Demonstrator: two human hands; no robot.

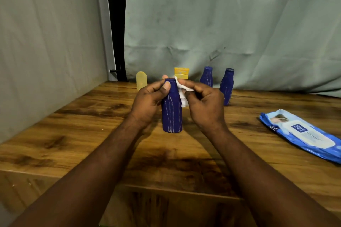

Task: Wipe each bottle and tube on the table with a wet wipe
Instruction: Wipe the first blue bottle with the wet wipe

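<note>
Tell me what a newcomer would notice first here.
The dark blue bottle at the centre draws the eye first: the left hand grips it near the top while the right hand pinches a white wipe against its neck. Next comes the bright blue wipes pack lying on the wooden table at the far right, then two more blue bottles upright at the back.

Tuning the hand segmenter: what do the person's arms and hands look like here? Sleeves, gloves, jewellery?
Both bare. The left forearm and right forearm show no sleeve up to the frame edge. The left hand and right hand wear no gloves; no watch, bracelet or ring is visible. The left thumbnail looks short and unpainted.
</note>
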